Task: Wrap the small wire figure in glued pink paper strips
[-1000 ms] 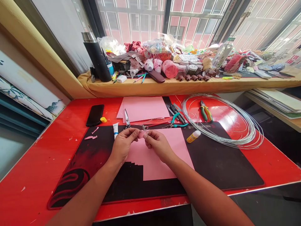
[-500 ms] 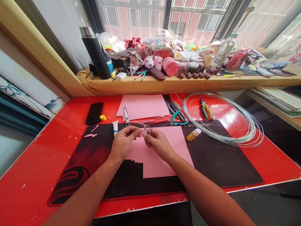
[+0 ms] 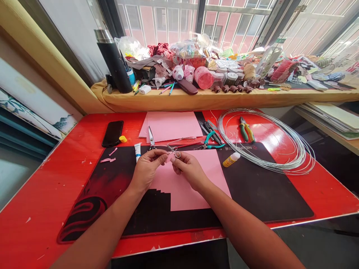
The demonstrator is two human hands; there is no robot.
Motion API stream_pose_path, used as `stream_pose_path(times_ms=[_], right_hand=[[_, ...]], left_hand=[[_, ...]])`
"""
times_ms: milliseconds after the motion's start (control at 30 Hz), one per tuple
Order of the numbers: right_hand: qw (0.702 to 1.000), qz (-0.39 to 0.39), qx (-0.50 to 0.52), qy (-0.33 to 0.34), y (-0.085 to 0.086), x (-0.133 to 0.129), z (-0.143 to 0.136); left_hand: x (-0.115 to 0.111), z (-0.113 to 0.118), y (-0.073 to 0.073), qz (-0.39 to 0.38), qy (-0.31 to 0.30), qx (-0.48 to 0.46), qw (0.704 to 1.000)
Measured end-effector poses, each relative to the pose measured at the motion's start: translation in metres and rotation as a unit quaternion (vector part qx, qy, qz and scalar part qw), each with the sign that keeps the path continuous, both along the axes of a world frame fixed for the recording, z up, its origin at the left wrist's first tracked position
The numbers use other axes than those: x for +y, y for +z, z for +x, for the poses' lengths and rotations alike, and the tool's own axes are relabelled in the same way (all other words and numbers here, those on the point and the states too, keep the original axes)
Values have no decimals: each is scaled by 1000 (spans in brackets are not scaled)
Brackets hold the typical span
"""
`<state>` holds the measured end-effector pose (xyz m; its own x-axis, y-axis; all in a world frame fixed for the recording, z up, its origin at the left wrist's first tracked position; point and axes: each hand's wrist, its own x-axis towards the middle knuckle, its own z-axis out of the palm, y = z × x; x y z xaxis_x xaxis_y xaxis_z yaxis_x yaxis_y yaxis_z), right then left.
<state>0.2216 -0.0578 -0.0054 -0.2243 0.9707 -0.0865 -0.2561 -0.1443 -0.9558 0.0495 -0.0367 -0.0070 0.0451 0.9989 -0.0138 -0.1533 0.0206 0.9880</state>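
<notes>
My left hand is closed in a pinch on a small piece of pink paper, above a large pink sheet. Close beside it, my right hand pinches a thin silvery wire bent into loops and twisted along its stem. The wire's free ends point away to the right. The fingertips partly hide where paper and wire meet. Just beyond the hands lie scissors and a white-and-blue tube. Pliers with teal handles rest behind the sheet.
A black desk mat covers much of the red table. To the right are a glue stick, a large wire coil and green-yellow pliers. More pink paper, a phone and a yellow cap lie behind.
The wire's free ends have swung slightly upward and away between the hands. Both hands stay in nearly the same place, still pinching.
</notes>
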Motion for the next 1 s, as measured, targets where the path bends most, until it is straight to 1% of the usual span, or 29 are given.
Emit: stream_pose_path(times_ms=[133,267,567,767,1000], right_hand=[[1000,-3,1,9,0,1,1],[1000,0,1,13,0,1,1],[1000,-4,-2,11,3,1,1],[1000,-9,-3,12,6,0,1],[1000,-10,-13,10,7,0,2]], left_hand=[[1,0,-2,-2,-27,-35,999],[2,-1,-1,-6,-40,-45,998],[3,-4,-3,-12,-47,-28,998],[4,-6,1,-9,-61,-16,998],[4,-7,2,-16,-49,4,999]])
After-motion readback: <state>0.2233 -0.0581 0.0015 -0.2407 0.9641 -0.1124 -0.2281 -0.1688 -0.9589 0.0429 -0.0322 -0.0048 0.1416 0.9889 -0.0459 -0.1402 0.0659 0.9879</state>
